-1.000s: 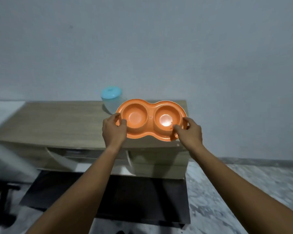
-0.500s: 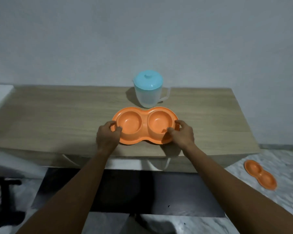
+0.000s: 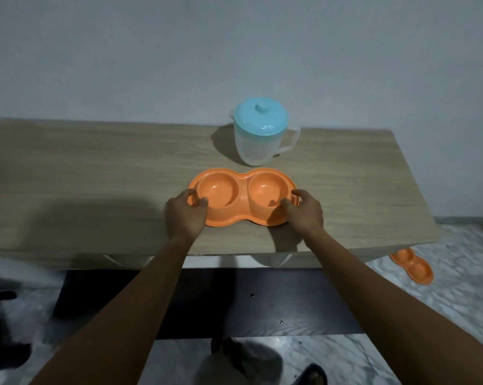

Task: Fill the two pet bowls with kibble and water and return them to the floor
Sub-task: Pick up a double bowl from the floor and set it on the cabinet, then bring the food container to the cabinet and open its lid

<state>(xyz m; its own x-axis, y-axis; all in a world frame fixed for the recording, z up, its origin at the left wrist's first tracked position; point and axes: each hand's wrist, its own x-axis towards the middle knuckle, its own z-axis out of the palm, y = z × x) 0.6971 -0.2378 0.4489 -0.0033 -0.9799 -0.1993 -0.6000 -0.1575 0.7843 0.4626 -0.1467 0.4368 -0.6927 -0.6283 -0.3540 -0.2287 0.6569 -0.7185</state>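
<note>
An orange double pet bowl [image 3: 243, 197] sits flat on the wooden table [image 3: 95, 173], toward the near edge and a little right of the middle. Both of its round wells are empty. The left hand [image 3: 185, 215] grasps the bowl's left end, thumb hooked over the rim into the left well and fingers curled round the outer edge. The right hand [image 3: 304, 211] grasps the right end in the same manner, thumb resting inside the right well. Just beyond the bowl, on the far side of the table, stands a clear plastic jug [image 3: 258, 137] with a light blue lid, its handle pointing right; the jug and the bowl stand near each other but apart. A second orange double bowl [image 3: 412, 265] lies on the marbled floor [image 3: 457, 273] to the right, partly hidden by the table's near right corner. A dark mat [image 3: 207, 301] lies on the floor under the table.
</note>
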